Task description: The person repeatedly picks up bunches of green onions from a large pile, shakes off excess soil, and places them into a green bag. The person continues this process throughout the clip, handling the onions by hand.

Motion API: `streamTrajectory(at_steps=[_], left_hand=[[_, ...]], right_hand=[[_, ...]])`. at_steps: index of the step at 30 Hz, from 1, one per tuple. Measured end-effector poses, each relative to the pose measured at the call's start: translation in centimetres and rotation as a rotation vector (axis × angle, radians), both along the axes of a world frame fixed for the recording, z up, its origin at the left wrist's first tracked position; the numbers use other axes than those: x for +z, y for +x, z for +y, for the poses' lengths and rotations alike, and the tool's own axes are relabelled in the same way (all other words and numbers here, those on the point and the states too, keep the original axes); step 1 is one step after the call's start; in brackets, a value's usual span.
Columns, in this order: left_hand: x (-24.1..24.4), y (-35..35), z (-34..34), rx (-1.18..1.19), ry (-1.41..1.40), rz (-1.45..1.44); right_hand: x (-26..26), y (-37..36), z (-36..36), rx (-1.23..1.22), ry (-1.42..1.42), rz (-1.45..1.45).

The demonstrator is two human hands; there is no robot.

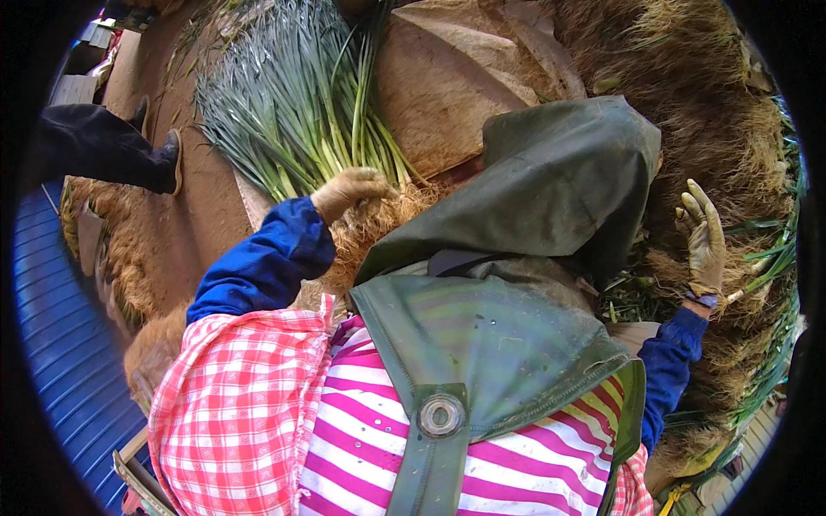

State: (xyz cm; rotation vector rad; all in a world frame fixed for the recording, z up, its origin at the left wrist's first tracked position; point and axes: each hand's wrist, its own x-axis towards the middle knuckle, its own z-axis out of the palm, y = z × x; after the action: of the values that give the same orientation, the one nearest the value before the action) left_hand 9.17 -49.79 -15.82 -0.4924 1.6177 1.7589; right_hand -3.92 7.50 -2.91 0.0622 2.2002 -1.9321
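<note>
My left hand (353, 192), in a soiled glove and blue sleeve, is at the root end of a pile of green onions (290, 97). Its fingers are curled over the pale roots (348, 245); whether they grip any is unclear. The long green leaves fan out away from me. My right hand (703, 235), also gloved, is raised at the right with its fingers extended and nothing in it. Beside its wrist, a single green onion (761, 280) lies against a heap of onions with brown, fibrous roots (723, 142).
A brown sheet (452, 84) lies beyond my knee, covered by green waterproof overalls (548, 174). Another person's dark-clad leg (103, 145) is at the left, on brown ground. Blue ridged panels (64, 335) run along the left. Leaf scraps (635, 297) lie near my right side.
</note>
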Motion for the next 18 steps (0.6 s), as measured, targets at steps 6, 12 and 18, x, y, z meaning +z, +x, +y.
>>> streamTrajectory(at_steps=[6,12,18], left_hand=[[3.7,-1.1,-2.7,0.194,0.147,0.169],[3.3,-1.9,-4.7,0.184,-0.039,0.226],[-2.0,-0.7,-2.7,-0.136,-0.611,0.011]], right_hand=[[0.0,0.1,-0.6,-0.010,-0.087,-0.014],[0.0,0.4,-0.4,-0.029,-0.069,-0.006],[-0.7,0.3,-0.2,0.041,0.050,0.037]])
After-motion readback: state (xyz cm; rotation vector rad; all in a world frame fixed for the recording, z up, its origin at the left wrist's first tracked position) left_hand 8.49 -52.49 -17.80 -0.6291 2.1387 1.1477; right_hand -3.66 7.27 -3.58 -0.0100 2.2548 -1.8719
